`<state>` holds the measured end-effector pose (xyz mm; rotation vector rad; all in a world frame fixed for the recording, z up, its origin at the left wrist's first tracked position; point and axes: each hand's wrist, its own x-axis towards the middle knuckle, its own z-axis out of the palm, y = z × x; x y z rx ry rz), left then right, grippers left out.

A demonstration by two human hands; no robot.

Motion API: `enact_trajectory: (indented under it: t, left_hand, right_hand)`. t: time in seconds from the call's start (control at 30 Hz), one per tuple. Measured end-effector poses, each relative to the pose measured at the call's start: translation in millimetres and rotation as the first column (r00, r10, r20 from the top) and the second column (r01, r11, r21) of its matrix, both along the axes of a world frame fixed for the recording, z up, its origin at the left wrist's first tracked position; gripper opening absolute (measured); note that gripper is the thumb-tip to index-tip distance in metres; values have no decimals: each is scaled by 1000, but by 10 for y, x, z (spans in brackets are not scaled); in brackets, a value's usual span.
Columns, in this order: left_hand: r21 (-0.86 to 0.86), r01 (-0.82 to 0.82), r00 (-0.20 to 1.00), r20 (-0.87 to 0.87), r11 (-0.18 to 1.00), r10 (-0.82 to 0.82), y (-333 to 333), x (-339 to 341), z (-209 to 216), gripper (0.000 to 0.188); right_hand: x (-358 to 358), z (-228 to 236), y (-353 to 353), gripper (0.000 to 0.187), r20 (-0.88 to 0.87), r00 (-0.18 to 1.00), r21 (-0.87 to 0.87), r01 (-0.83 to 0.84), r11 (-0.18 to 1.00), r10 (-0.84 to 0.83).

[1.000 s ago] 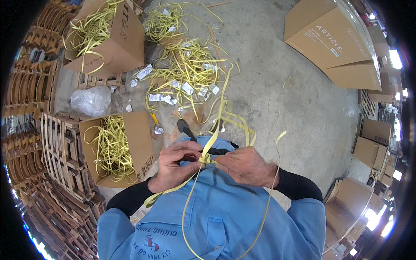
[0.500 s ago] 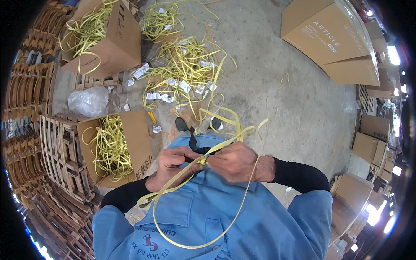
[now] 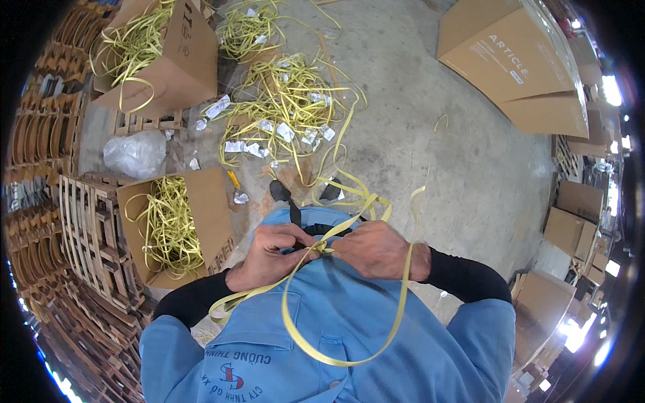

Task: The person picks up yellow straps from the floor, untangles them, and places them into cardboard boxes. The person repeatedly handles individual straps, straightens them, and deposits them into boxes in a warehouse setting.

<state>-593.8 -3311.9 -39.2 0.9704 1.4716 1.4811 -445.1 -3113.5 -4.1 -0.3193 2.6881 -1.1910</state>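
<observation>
Close to my waist, both hands are closed on a yellow strap (image 3: 306, 345), a long flat band. My left hand (image 3: 270, 254) pinches it between thumb and fingers. Right beside it, my right hand (image 3: 371, 250) grips the same strap with curled fingers. Between the fingertips the strap crosses itself in a small loop or knot, partly hidden by the fingers. One length hangs in a wide curve over my blue shirt, and its end stands up past my right wrist. Other lengths run forward toward a tangled heap of yellow straps (image 3: 289, 101) on the floor.
An open cardboard box (image 3: 215, 208) full of yellow straps stands at the left, with another strap-filled box (image 3: 191, 60) farther off. Between them lies a clear plastic bag (image 3: 135, 154). A yellow cutter (image 3: 233, 178) is near my feet. Wooden pallets (image 3: 94, 235) line the left; a large carton (image 3: 500, 50) stands far right.
The hanging curve of strap has narrowed and shifted right, and its free end now sits nearer my right wrist. My hands stay close together on the strap.
</observation>
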Motion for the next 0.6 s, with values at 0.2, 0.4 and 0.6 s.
enact_trajectory:
  t: [0.2,0.4,0.6]
  left_hand:
    - [-186,61,946,324,981,3,19,-54,51,8]
    - [-112,199,959,229,973,-170,95,-158,92,11]
    - [-191,155,953,287,969,-96,132,-136,16,15]
  right_hand:
    - [-90,-49,-146,14,-94,990,-57,98,994,-103]
    - [67,72,80,13,8,996,-60,85,995,-84]
    - [98,-43,31,12,-33,993,54,111,992,-109]
